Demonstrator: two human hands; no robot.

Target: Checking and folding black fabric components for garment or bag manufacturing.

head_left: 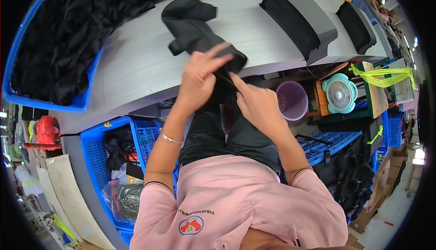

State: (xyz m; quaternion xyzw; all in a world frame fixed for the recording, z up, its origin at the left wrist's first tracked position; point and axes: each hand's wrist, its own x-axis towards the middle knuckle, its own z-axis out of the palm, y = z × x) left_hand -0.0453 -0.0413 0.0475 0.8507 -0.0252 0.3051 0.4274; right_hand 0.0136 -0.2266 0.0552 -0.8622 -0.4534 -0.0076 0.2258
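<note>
A piece of black cloth, folded and uneven, lies on the pale table and reaches over its front edge toward my lap. My left hand is at the near end of this cloth. Two of its fingers stretch across the cloth, smeared by motion, so its grip cannot be made out. Just to the right, my right hand is closed on the cloth's near edge, its index finger lying along a dark strip. Its thumb is hidden. Both hands are in front of the table edge, above my dark trousers.
A blue crate heaped with black cloth stands at the left on the table. Two stacks of black cut pieces lie at the right. Below are a purple basket, a turquoise fan and another blue crate.
</note>
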